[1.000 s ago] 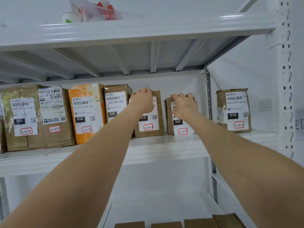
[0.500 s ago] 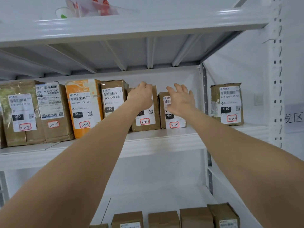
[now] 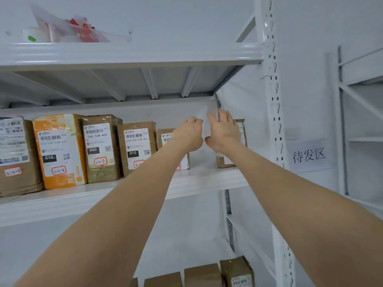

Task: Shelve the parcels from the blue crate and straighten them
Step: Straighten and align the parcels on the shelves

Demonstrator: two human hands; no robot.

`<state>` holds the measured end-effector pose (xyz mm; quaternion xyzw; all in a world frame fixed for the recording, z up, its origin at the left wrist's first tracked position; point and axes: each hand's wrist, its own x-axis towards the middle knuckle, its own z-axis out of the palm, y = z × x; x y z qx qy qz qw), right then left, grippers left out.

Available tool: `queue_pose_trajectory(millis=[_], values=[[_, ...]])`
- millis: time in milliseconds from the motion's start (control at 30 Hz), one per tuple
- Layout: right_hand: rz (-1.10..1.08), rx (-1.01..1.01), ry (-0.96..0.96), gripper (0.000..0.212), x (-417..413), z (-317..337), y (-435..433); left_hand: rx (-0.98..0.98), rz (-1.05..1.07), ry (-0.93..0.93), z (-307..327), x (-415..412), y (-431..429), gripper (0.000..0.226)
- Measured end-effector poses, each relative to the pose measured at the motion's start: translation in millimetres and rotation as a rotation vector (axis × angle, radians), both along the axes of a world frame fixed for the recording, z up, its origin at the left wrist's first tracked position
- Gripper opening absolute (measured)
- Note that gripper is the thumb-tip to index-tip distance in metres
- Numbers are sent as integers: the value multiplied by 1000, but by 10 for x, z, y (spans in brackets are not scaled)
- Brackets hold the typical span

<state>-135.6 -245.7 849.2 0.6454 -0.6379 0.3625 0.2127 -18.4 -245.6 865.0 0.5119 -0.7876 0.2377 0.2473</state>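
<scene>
Shifted rightward along the row within the last second: half a second back, on the two parcels at mid-shelf; now at the gap near the shelf's right end. Taken to mean the middle of the row is done and the last parcel is next for closing up.

Middle shelf, left to right:
- Brown parcel, upright, cut off by the frame edge.
- Orange parcel, upright, touching its neighbours.
- 060 parcel, upright, label forward.
- 010 parcel, upright, just beside the 060 parcel.
- Fifth parcel, partly hidden behind the left forearm.
- Left hand at that parcel's upper right corner, fingers curled; cannot tell whether gripping or merely pressing.
- Bare gap between the two hands.
- Right hand flat on the front of the end parcel, fingers spread open, holding nothing.

End parcel apart from the row; likely to need sliding left to close the gap.

Top shelf: clear bag with red and green contents, too blurred to identify. Bottom shelf: more brown parcels, upright. Blue crate not in view.
</scene>
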Motion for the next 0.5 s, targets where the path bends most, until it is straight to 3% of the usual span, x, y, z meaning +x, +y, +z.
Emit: queue_pose_trajectory(millis=[333,500], values=[[0,158,-345,115,-629,-163,-88,-66,-56,8,78,-649,-108,68],[4,250,-392,130,-619,-333,-212,14,2,-34,142,-725,-328,68]])
